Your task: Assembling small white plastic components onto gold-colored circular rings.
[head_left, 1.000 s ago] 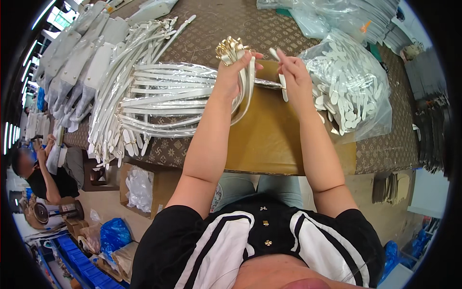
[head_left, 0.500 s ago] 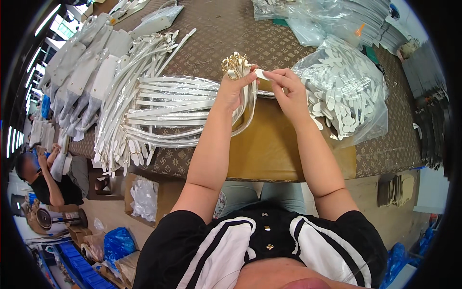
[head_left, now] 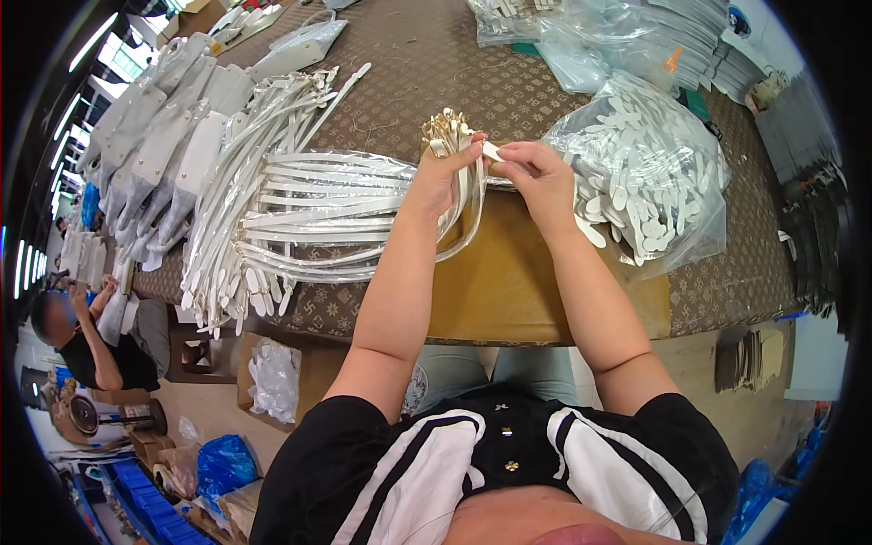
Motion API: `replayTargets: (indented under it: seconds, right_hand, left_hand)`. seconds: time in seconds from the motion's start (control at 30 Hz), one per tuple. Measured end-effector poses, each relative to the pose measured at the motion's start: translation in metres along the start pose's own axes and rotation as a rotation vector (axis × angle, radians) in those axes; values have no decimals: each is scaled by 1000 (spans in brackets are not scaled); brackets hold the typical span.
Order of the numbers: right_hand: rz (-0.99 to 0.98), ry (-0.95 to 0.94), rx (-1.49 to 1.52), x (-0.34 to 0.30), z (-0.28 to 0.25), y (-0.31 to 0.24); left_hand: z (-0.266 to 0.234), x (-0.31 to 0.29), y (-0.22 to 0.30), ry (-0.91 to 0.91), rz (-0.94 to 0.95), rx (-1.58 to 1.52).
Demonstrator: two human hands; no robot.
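Note:
My left hand [head_left: 438,178] is closed round a bunch of white straps [head_left: 318,213] wrapped in clear film. Their gold metal clasps [head_left: 447,125] stick up above the fist, and the lengths trail off to the left over the table. Between the fingertips of my right hand [head_left: 543,177] is a small white tab [head_left: 491,152], pinched close beside the clasps and my left fingers. Whether the tab is joined to a strap I cannot tell. To the right of that hand, a clear plastic bag [head_left: 713,222] spills many loose white tabs [head_left: 649,195].
Under my hands lies a tan mat [head_left: 490,291] on the brown patterned table [head_left: 409,68]. Left are more white straps [head_left: 213,259] and a heap of white bags [head_left: 163,150]. Grey sheets [head_left: 677,45] are stacked at the far right. A person [head_left: 100,341] sits at the left.
My right hand has shifted slightly left and down with the white tab, which now tilts more. The left hand keeps its hold on the straps. The whole view has moved a little.

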State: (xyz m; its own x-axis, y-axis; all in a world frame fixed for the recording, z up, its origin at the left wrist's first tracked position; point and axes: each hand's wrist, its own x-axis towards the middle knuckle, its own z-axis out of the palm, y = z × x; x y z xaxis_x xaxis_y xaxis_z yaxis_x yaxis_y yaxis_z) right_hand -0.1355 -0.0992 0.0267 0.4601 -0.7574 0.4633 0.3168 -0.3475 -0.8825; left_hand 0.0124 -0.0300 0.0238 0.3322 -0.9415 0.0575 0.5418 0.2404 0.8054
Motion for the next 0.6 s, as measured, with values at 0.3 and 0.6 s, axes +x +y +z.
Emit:
replayTargets:
  seconds: [0.3,0.6]
  right_hand:
    - [79,16,-44,-9,4,-9]
    - [37,61,23,-15,7,-4]
  left_hand:
    - [-1,-4,-1,-61,30,7]
    - [7,-10,1,-73,7,14]
